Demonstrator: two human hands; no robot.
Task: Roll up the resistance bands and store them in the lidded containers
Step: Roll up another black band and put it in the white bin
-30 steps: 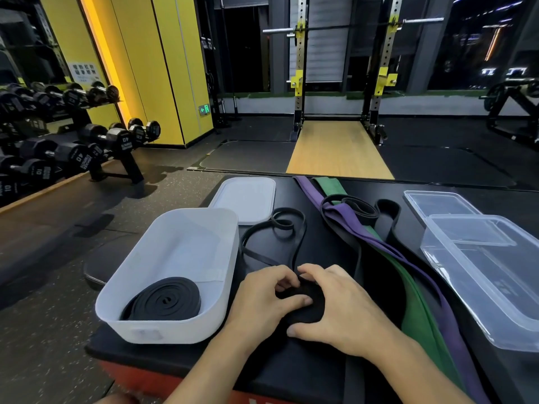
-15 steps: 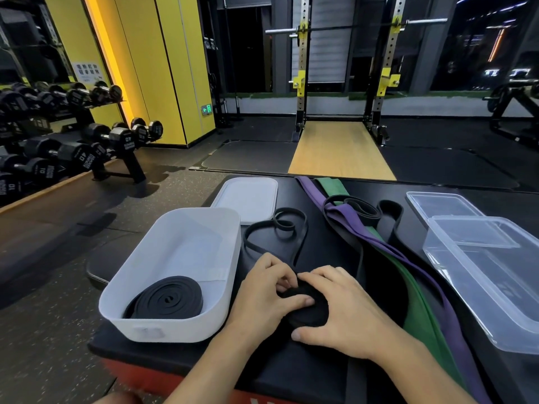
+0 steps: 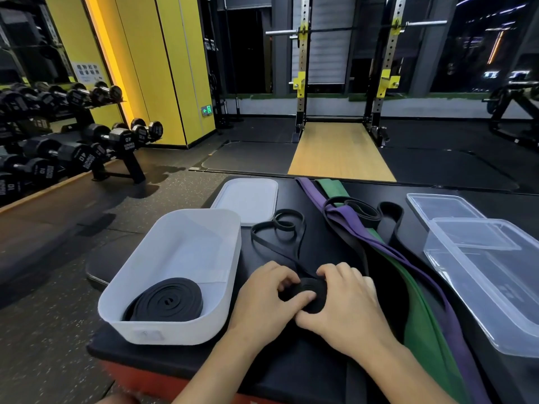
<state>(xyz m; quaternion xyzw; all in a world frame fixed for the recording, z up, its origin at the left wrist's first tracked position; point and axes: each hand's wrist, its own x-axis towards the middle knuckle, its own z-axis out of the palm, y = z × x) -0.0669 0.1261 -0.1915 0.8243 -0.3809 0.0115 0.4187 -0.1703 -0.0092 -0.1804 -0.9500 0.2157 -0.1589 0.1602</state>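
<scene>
Both hands hold a partly rolled thin black band [image 3: 313,290] on the black bench top. My left hand [image 3: 262,301] pinches the coil from the left, thumb across its top. My right hand [image 3: 347,304] curls round it from the right. The band's loose tail [image 3: 280,231] trails away in loops toward the far side. A white tub [image 3: 186,228] at the left holds one rolled black band [image 3: 167,301]. Its white lid [image 3: 248,199] lies behind it. Purple [image 3: 388,243], green [image 3: 423,310] and wide black [image 3: 388,217] bands lie unrolled to the right.
A clear plastic container [image 3: 490,272] with its clear lid [image 3: 443,205] behind sits at the right edge of the bench [image 3: 291,371]. Dumbbell racks [image 3: 73,150] stand on the floor at the left, a squat rack [image 3: 344,77] beyond.
The coil has been turned a little and the loose tail has shortened slightly. Both hands stay on the coil, with the fingers shifted around it.
</scene>
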